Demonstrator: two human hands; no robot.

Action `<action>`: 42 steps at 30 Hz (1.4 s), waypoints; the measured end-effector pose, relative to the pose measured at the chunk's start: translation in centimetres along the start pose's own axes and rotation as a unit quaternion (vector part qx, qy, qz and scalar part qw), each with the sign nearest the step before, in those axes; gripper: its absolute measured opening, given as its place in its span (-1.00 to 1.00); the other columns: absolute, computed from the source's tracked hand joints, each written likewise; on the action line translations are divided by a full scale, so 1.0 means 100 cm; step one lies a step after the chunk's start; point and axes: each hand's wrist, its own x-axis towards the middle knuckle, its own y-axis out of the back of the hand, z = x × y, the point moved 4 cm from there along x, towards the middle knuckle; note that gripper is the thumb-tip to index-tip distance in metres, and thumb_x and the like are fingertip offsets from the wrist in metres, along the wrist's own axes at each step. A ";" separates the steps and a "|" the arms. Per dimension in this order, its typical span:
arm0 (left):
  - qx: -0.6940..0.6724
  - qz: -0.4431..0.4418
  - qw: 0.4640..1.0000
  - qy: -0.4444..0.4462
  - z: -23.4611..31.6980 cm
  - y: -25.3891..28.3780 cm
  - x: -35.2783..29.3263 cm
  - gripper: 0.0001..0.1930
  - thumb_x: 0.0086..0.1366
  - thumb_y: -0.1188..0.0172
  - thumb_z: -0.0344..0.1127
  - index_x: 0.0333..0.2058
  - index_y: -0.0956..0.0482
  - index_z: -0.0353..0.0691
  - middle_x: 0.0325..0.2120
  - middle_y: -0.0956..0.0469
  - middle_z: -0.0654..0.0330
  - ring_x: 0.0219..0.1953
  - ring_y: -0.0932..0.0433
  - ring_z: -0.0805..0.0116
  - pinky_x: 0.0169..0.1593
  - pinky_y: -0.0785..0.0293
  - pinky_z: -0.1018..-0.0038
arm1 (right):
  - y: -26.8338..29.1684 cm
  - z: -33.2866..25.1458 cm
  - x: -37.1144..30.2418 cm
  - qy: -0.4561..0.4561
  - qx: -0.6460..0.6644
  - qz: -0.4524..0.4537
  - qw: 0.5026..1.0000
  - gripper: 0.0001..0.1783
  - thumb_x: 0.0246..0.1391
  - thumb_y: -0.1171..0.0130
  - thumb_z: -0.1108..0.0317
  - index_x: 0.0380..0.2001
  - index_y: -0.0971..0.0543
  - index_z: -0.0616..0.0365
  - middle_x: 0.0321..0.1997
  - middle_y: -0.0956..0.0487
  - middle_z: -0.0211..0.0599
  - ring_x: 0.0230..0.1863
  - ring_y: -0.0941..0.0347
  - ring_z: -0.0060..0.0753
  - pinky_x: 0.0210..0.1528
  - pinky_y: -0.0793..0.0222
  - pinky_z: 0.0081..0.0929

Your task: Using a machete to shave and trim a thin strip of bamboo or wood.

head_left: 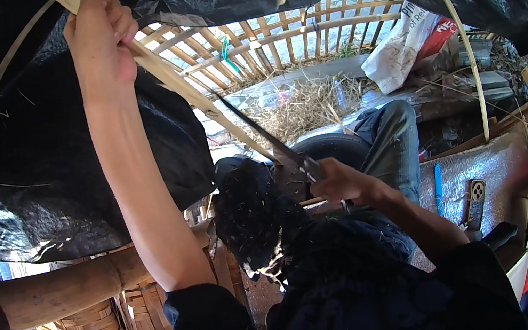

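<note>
High at the upper left, my left hand (103, 41) is closed around a long pale bamboo strip (173, 80). The strip slants down from above the hand toward my lap, and its edge looks rough and partly split below my fist. Lower and to the right, my right hand (345, 183) grips the handle of a knife (266, 135) with a long, narrow dark blade. That blade points up and left, its tip close to the strip; whether they touch, I cannot tell. Dark cloth with pale chips (249, 203) covers my left leg; the other leg wears jeans (395, 142).
Black plastic sheeting (64, 151) hangs at left and overhead. Ahead stand a bamboo lattice (284, 38), dry straw (303, 105) and a white-and-red sack (402, 48). A phone (474, 202) and a blue pen-like stick (438, 187) lie at right. A thick bamboo pole (67, 293) crosses at lower left.
</note>
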 end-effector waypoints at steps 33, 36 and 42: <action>0.052 0.120 0.989 -0.067 0.011 0.036 -0.001 -0.76 0.03 -0.11 -0.41 -0.70 -0.25 -0.17 -0.85 0.00 0.40 -0.78 0.05 0.61 -0.62 0.05 0.60 | 0.018 -0.018 -0.012 0.085 -0.002 0.005 0.996 -0.88 -0.11 -0.08 0.46 -0.58 -0.36 0.23 -0.73 -0.34 -0.50 -0.76 -0.25 -0.71 -0.76 -0.13 -0.66; 0.054 0.136 0.986 -0.075 0.012 0.034 -0.001 -0.76 0.03 -0.11 -0.42 -0.70 -0.24 -0.17 -0.84 -0.02 0.40 -0.78 0.04 0.61 -0.63 0.05 0.60 | 0.010 -0.005 -0.013 0.097 -0.004 0.016 0.995 -0.86 -0.10 -0.10 0.44 -0.59 -0.36 0.22 -0.73 -0.34 -0.48 -0.78 -0.24 -0.69 -0.76 -0.14 -0.67; 0.075 0.157 0.981 -0.087 0.011 0.034 -0.003 -0.75 0.03 -0.12 -0.42 -0.69 -0.22 -0.15 -0.81 -0.07 0.39 -0.78 0.02 0.62 -0.63 0.05 0.61 | -0.001 0.096 0.017 -0.196 0.008 0.039 0.980 -0.83 -0.14 -0.09 0.39 -0.65 -0.40 0.26 -0.78 -0.37 -0.36 -0.81 -0.27 -0.58 -0.80 -0.13 -0.61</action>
